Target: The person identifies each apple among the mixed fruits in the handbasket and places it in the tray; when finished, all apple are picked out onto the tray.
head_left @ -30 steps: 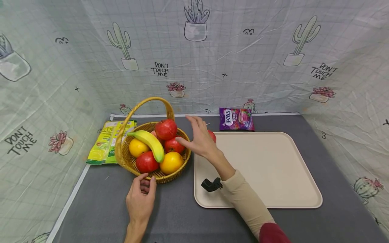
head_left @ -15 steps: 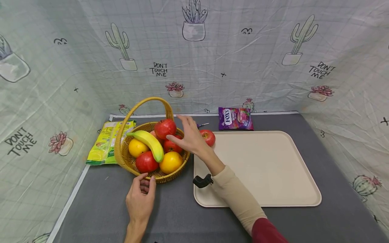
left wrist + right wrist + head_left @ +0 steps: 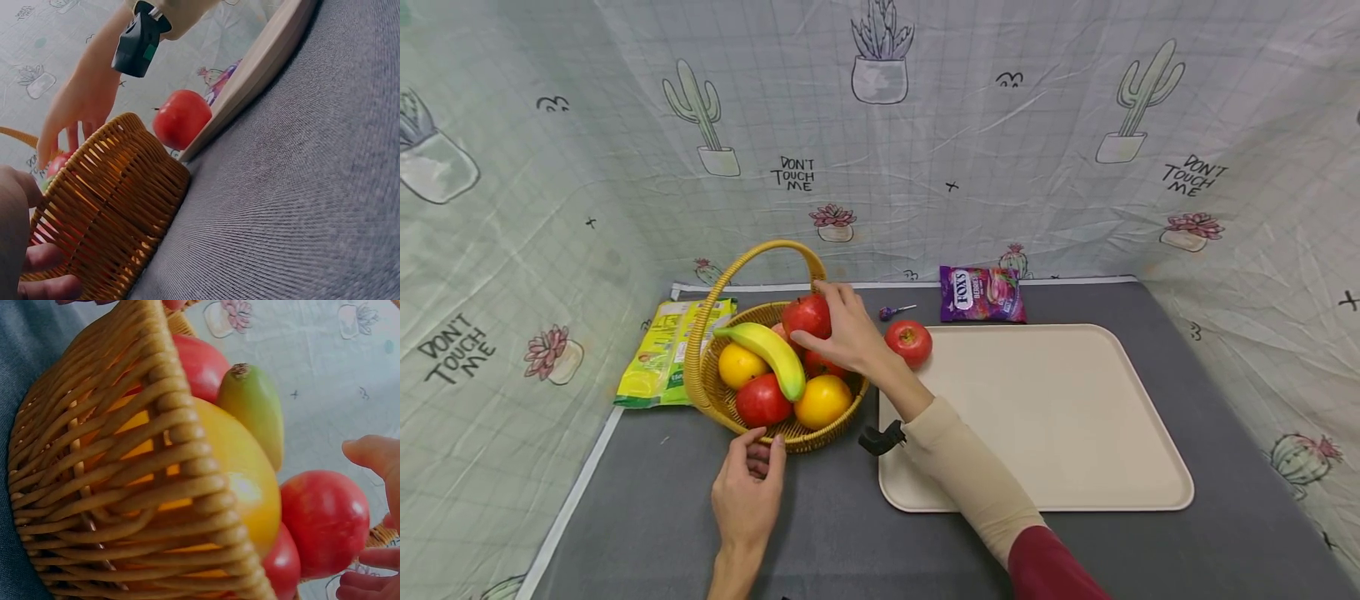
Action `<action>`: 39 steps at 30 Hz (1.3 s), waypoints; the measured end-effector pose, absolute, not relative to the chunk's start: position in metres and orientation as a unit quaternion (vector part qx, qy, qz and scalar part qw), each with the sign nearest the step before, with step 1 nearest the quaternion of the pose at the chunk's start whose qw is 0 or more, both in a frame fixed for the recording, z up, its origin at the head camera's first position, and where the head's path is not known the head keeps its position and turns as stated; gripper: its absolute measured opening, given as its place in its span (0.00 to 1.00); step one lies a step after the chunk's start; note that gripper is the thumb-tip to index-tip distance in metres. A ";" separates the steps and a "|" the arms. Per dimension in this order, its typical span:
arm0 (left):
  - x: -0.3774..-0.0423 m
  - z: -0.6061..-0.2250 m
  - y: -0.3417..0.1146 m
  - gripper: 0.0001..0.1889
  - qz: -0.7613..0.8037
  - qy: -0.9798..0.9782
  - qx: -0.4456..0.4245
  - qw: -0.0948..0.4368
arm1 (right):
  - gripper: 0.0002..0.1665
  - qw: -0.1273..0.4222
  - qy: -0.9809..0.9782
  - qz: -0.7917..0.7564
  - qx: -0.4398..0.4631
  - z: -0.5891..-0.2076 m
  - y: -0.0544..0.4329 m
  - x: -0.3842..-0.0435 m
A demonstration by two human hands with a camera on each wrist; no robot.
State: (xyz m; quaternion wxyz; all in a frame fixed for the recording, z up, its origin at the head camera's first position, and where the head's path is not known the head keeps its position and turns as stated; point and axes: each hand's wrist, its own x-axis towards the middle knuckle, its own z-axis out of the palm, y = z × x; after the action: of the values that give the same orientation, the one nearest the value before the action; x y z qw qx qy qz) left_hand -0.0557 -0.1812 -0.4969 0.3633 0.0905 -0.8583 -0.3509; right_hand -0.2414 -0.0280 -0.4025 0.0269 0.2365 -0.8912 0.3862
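Observation:
A golden wicker basket [image 3: 797, 445] holds a banana [image 3: 775, 354], two yellow-orange fruits and several red apples. My left hand [image 3: 747, 487] is at its front rim, one digit over the edge and other fingers against the outer weave [image 3: 119, 200]. On top of the pile, at the back right, sits a red apple [image 3: 806, 317]. My right hand [image 3: 846, 333] reaches over the basket to that apple, thumb and fingers spread on either side. In the right wrist view, a gap shows between the thumb [image 3: 369, 453] and the apple [image 3: 325, 522].
Right of the basket lies a beige tray [image 3: 1037, 417], with another red apple [image 3: 909, 343] at its back left corner. Behind are a lollipop [image 3: 897, 312] and a purple candy bag [image 3: 982, 294]. A yellow-green packet [image 3: 651, 358] lies left of the basket.
My right hand has moved left from beside the basket to the top apple, uncovering the apple by the tray and the lollipop. The left hand has stayed at the rim.

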 end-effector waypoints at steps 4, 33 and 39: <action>-0.056 -0.497 -0.181 0.13 -0.351 -0.859 0.092 0.361 | 0.50 0.021 -0.897 0.372 0.240 -0.404 -0.034 -0.244; -0.055 -0.497 -0.182 0.12 -0.346 -0.861 0.088 0.363 | 0.46 0.047 -0.933 0.265 0.238 -0.410 -0.051 -0.253; -0.055 -0.497 -0.182 0.12 -0.343 -0.862 0.088 0.363 | 0.45 0.046 -0.929 0.276 0.241 -0.411 -0.051 -0.254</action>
State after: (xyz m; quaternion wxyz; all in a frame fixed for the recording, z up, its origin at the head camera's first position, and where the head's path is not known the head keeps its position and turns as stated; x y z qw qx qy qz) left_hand -0.0552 -0.1817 -0.4966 0.3631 0.0881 -0.8618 -0.3431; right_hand -0.2535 -0.0508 -0.4111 0.0459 0.2414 -0.9291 0.2763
